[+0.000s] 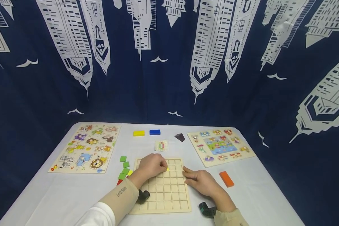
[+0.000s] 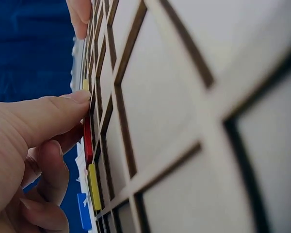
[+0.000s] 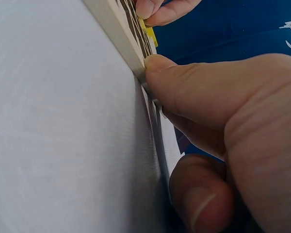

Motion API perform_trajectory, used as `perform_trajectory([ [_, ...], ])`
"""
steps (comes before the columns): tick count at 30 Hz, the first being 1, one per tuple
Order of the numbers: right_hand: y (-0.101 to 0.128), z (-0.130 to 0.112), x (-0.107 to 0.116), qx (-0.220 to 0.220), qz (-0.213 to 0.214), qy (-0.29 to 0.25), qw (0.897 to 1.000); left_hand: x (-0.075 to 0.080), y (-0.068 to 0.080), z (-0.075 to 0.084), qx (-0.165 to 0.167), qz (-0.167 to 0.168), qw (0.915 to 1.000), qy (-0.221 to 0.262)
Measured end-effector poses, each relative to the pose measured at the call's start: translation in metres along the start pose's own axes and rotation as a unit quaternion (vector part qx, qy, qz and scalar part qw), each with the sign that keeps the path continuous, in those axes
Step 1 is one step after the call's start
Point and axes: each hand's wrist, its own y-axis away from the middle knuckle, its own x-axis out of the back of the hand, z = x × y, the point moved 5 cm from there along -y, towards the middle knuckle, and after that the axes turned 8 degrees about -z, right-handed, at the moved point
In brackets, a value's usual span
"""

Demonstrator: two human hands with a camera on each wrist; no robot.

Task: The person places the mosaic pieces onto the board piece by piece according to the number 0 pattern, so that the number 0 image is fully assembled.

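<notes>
Head view: left hand (image 1: 152, 165) sat curled over the far part of the pale wooden grid board (image 1: 169, 201), fingertips pinching a small yellow square tile (image 1: 167, 169) down into a cell near the board's middle. Right hand (image 1: 201, 182) lay at the board's right edge, fingers fairly straight, bracing it. The board sat near the front edge of the white table (image 1: 59, 194). Loose green square tiles (image 1: 125, 168) lay just off the board's left edge; orange rectangular block (image 1: 226, 179) was to its right.

Left wrist view: left-hand fingertips (image 2: 77, 97) were on the yellow tile's edge, tile half-seated by the look of it.

Right wrist view: right thumb (image 3: 184, 82) was pressed to the board's rim, the other fingers curled loosely beside it.

Risk, my read: tile goes in skewed and jams on the cell wall, or the board slides if the right hand eases off.
</notes>
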Motion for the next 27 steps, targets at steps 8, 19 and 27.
perform_trajectory([
  [8, 0.000, -0.001, -0.005, 0.000, 0.002, -0.006, 1.000, 0.004, 0.012, 0.000, -0.017, 0.006, 0.9998, -0.006],
  [19, -0.001, -0.003, -0.003, 0.006, 0.016, 0.004, 1.000, 0.071, 0.076, -0.090, 0.136, 0.119, 0.9802, 0.081],
  [27, -0.001, 0.001, 0.001, 0.004, 0.023, 0.008, 1.000, 0.066, 0.096, -0.151, 0.143, 0.184, 0.9613, 0.147],
])
